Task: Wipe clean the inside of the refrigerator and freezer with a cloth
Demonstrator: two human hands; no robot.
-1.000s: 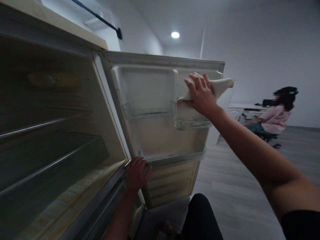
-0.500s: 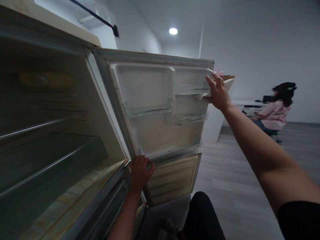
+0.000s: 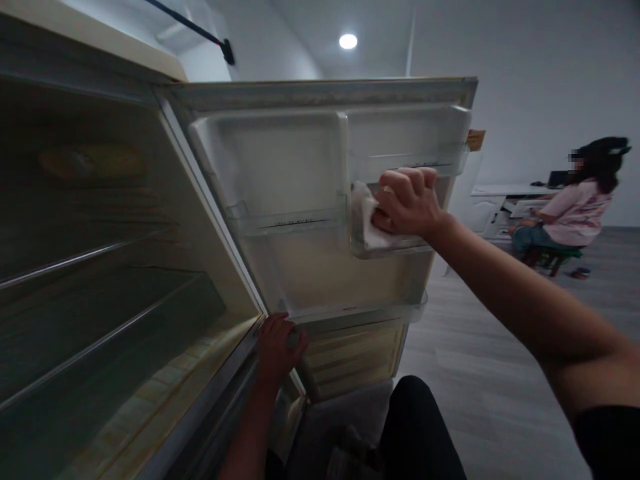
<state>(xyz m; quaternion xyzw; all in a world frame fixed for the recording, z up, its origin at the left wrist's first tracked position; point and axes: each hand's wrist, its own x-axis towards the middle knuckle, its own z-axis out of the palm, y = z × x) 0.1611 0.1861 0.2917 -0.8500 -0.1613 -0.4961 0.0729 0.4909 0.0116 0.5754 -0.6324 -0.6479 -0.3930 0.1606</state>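
My right hand is closed on a white cloth, held against the small clear door shelf on the inner side of the fridge door. My left hand is lower down, close to the hinge side, where the door meets the fridge body. Its fingers are curled, with the thumb bent towards them. A small greenish patch shows between thumb and fingers; I cannot tell whether it is something held. The door stands wide open, with a second clear shelf at its left.
At left, the open fridge compartment has glass shelves and a yellowish item at the back. A lower door also stands open. A person sits on a stool by a white desk. My knee is below the doors.
My right hand has moved left and down with the cloth, from the door's outer edge to the small shelf. The door has swung wider. My left hand stays by the hinge side.
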